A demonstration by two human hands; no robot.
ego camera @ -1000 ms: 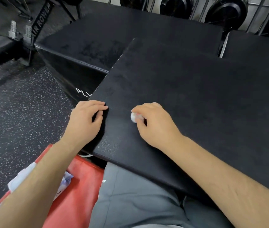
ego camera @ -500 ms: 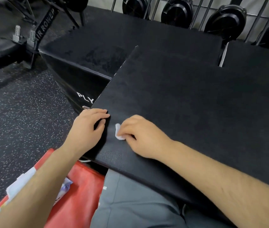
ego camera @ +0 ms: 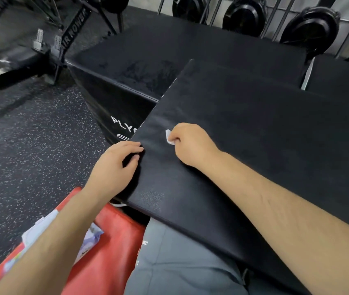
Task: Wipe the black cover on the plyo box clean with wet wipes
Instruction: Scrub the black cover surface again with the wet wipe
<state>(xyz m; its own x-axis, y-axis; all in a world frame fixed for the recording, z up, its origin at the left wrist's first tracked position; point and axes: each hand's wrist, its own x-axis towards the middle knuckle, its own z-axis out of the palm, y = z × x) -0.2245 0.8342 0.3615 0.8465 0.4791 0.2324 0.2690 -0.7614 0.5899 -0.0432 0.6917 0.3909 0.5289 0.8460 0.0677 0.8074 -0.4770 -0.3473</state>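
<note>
Wiping is in hand. We find the right grip (ego camera: 190, 143) clamped on a wipe (ego camera: 169, 137), pressed to the cover (ego camera: 254, 135) near its left edge; the left grip (ego camera: 116, 165) clasps that edge. The cover overlaps the box (ego camera: 116, 107). Next, we judge: strokes across the far surface.

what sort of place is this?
Most likely a gym: a black box printed PLYO, round black weights racked behind it, and a bar lettered AIR ROWER.
</note>
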